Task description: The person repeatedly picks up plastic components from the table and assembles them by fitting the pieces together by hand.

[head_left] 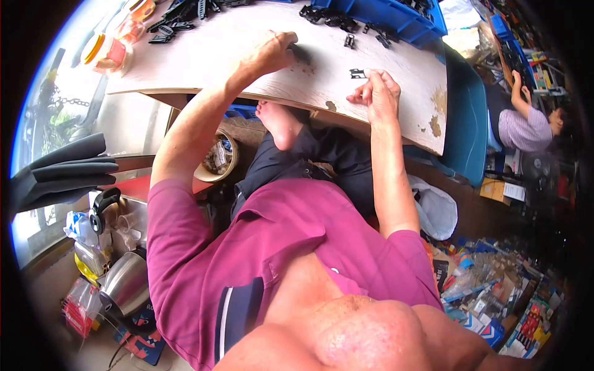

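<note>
My left hand (265,54) is closed above the white worktable, its fingers curled inward. A dark blurred patch shows at its fingertips; what it grips is mostly hidden. To the right, my right hand (378,96) pinches a small black plastic part (357,73) with cut-out edges, near the table's front. Small dark crumbs lie on the surface between the two hands. Beyond my right hand, a loose black clip-like piece (349,41) lies by itself, with more black parts (328,20) heaped farther back.
A blue crate (396,23) of black parts stands at the back right. More black strips (179,18) and an orange-lidded jar (105,52) are at the back left. A teal chair (465,111) adjoins the table's right edge; another person (525,127) sits beyond.
</note>
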`<state>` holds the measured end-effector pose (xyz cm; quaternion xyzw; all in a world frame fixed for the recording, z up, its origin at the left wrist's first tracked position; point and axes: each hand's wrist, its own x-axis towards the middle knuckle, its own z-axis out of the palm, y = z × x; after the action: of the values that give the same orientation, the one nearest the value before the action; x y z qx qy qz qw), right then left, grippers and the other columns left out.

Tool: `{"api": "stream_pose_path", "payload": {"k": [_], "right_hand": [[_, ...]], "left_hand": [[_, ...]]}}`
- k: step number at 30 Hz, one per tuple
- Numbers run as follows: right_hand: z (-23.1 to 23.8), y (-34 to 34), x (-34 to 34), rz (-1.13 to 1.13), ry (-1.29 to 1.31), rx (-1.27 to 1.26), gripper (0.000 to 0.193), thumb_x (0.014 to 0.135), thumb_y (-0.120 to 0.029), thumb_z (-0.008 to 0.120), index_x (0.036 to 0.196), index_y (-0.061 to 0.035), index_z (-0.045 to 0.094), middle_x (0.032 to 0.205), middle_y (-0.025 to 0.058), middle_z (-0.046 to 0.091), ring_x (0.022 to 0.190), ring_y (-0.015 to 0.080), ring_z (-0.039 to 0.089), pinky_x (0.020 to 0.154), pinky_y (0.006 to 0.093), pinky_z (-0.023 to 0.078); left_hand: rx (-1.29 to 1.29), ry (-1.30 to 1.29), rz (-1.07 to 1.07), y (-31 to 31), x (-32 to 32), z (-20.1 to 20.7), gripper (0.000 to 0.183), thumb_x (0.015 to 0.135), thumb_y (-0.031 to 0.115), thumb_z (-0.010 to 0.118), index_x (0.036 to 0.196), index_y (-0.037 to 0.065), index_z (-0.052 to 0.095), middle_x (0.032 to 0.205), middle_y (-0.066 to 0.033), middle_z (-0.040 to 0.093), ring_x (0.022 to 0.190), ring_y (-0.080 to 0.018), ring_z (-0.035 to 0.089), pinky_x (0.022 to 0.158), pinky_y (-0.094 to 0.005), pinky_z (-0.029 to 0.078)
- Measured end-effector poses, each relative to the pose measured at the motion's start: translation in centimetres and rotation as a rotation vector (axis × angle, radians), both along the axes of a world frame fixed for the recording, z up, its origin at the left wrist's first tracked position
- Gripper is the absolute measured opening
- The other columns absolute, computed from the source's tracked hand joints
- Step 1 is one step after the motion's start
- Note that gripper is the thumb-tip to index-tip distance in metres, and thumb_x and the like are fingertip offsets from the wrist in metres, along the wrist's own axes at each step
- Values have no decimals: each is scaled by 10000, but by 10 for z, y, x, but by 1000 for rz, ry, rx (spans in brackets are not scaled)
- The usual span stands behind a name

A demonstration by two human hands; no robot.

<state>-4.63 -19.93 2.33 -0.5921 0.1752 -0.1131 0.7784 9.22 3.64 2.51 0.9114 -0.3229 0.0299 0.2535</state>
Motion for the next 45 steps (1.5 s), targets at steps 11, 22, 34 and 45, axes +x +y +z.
{"api": "stream_pose_path", "payload": {"k": [11,22,34,45], "right_hand": [[13,6,-3,-57,-152,214,115,910,-116,575,820,-46,561,482,26,489,470,172,594,549,520,608],[17,11,-2,-44,-235,106,120,877,-119,668,795,-57,605,491,16,480,442,183,554,450,326,494],[6,15,1,-68,-195,66,97,859,-67,659,783,-46,602,488,11,477,398,143,489,463,300,497],[-4,16,4,-33,-192,22,106,866,-54,650,774,-45,599,500,-3,475,398,110,448,455,287,481]], "left_hand": [[-635,155,51,-30,-59,-25,187,857,183,691,996,70,639,803,-100,662,707,-246,630,645,-313,493],[-956,639,-30,-74,-95,-22,320,874,167,638,1164,32,622,748,-45,635,594,-98,593,513,-246,495],[-803,399,-9,-77,-84,-29,373,814,154,583,1154,8,628,744,-169,667,609,-218,669,577,-316,531],[-731,545,-44,-74,-85,-18,400,818,177,586,1179,7,612,778,-193,682,641,-252,695,636,-358,558]]}}
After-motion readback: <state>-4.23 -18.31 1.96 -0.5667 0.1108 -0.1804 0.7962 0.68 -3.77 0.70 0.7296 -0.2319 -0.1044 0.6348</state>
